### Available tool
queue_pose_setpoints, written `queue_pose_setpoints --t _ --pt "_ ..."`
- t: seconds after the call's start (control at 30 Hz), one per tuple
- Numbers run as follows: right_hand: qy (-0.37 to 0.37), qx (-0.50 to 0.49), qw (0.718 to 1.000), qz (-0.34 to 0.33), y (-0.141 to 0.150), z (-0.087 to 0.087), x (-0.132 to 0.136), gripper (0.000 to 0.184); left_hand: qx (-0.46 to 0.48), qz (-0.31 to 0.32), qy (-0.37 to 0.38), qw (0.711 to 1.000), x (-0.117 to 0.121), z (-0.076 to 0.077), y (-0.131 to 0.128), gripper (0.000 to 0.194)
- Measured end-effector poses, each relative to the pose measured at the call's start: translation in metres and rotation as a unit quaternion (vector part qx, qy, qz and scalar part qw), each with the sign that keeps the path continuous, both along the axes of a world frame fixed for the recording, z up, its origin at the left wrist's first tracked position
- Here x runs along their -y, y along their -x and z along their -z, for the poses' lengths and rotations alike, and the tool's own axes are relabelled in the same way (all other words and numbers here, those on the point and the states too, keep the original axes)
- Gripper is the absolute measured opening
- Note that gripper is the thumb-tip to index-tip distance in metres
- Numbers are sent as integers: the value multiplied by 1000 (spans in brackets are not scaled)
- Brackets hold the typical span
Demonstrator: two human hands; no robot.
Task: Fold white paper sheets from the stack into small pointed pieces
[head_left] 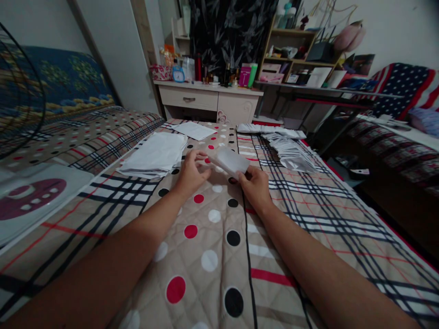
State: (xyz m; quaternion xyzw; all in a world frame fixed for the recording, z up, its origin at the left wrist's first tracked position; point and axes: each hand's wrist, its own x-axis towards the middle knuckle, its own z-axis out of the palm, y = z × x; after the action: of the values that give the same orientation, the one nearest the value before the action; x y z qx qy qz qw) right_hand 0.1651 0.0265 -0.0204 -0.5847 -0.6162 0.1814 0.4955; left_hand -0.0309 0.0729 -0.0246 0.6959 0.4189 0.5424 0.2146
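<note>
My right hand (pixel 254 185) pinches the near right corner of a thin white sheet (pixel 230 161), which looks like paper or a flat pouch and is held tilted above the bedspread. At the sheet's left end is my left hand (pixel 194 171), thumb and fingers apart with a gap between them; whether a fingertip touches the sheet I cannot make out. A pile of flat white sheets (pixel 154 153) lies to the left, with one more white sheet (pixel 195 130) beyond it. Over on the right, a fanned row of white folded pieces (pixel 290 151) rests on the bed.
A patterned bedspread (pixel 209 233) covers the surface under my arms. At the left edge lies a white plastic bag with a maroon print (pixel 37 196). Beyond the bed stand a white drawer cabinet (pixel 192 97) with bottles on it and a desk with shelves (pixel 291 61).
</note>
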Motion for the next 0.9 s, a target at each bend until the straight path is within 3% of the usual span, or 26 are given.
queue_pose_setpoints --t 0.07,0.1,0.23,0.33,0.43,0.5,0.7,0.9 --pt "-27 65 996 51 -3 -1 0 18 -83 -60 -117 988 7 -7 -1 62" --pt "-33 87 993 66 -4 -2 0 18 -130 -58 -160 977 12 -11 -2 68" --pt "-30 91 992 80 -5 -3 1 18 -289 43 -227 929 29 -21 -11 64" --pt "-10 -35 998 42 -4 -1 -1 19 -344 116 -244 899 30 -20 -13 38" --pt "34 -180 983 6 -6 0 -4 28 -344 132 -243 897 23 -16 -8 25" --pt "56 -207 977 4 -8 1 -6 36 -344 130 -238 899 19 -14 -3 23" --pt "90 -85 992 38 -23 4 -13 59 -366 131 -234 891 10 -11 8 23" --pt "3 114 990 86 -30 4 -12 54 -366 141 -221 893 7 -7 9 27"
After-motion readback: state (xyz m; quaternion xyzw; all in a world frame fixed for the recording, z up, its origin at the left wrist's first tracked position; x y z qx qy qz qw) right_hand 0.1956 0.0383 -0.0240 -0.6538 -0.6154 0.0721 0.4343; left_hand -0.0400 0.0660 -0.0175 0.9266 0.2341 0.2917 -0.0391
